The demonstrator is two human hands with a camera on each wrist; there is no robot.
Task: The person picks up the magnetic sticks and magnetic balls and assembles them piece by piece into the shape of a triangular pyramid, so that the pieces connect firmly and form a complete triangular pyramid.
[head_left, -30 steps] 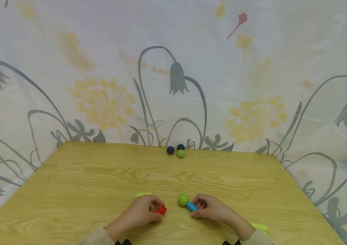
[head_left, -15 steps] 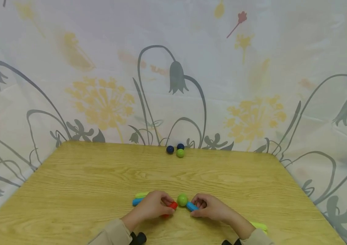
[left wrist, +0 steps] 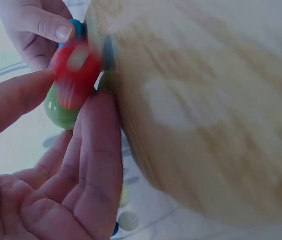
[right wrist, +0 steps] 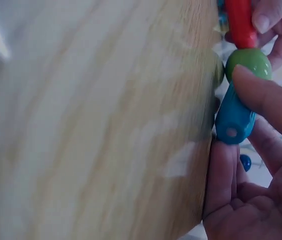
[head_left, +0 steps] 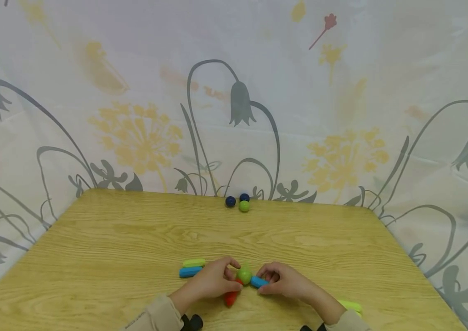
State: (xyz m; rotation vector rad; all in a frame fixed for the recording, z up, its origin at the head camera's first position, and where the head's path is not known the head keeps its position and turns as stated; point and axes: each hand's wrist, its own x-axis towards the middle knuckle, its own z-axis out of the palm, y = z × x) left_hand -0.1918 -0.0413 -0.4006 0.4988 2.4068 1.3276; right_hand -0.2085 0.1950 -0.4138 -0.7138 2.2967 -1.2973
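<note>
Watching remotely, I see left hand (head_left: pixel 214 279) pinching red rod (head_left: pixel 231 299), right hand (head_left: pixel 288 282) pinching blue rod (head_left: pixel 258 282), glossy green ball (head_left: pixel 244 274) between; only right-wrist view shows blue rod's pale end spot (right wrist: pixel 231 132).

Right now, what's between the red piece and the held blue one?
In the right wrist view, a green ball separates the red piece from the blue piece.

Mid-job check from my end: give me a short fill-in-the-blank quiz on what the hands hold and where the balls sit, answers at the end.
1. The left hand grips the red stick, while the right hand grips another stick coloured ____.
2. The ball between the hands is coloured ____.
3. Of the three balls at the far end of the table, ____ are dark blue.

Missing words: blue; green; two.
</note>
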